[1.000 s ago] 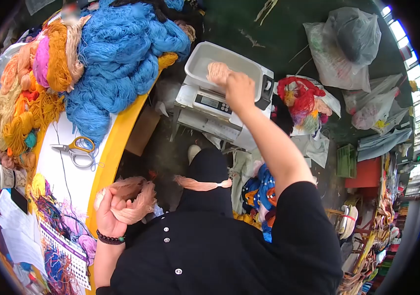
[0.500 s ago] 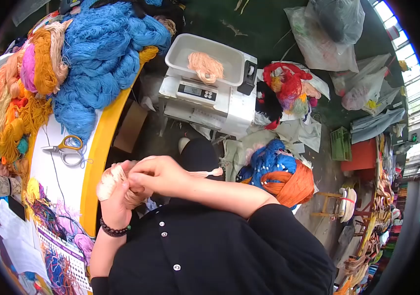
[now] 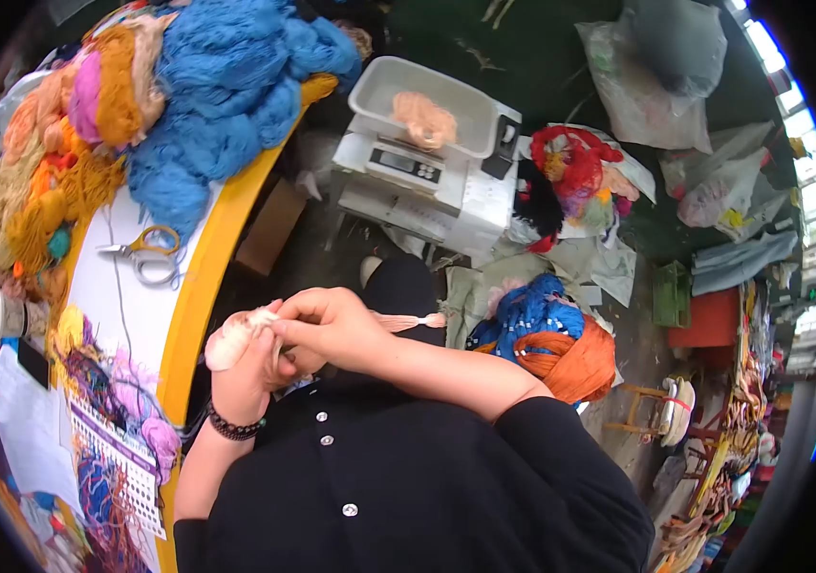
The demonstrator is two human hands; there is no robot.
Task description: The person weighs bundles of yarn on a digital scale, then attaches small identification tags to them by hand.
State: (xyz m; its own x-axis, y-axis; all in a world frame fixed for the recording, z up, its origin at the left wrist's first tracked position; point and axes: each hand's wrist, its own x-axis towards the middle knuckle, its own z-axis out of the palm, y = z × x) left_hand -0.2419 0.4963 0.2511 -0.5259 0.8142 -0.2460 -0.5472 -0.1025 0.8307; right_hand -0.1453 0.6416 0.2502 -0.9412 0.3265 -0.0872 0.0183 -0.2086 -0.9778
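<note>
My left hand, with a beaded bracelet at its wrist, is closed around a pale peach skein of thread in front of my chest. The fingers of my right hand are pinched together on the same skein, close to the left thumb. Just what lies between those fingertips is hidden. Past the right hand, a tied pale pink strand bundle sticks out over my dark trouser leg. Beside the left hand runs the yellow edge of the table.
Scissors lie on the table by a heap of blue thread. Ahead, a scale carries a white tray with a peach skein. Blue and orange bundles sit to the right.
The camera view has shifted, so the surroundings appear farther right and slightly higher. Both hands stay on the pale skein, with the right fingers moved slightly along it.
</note>
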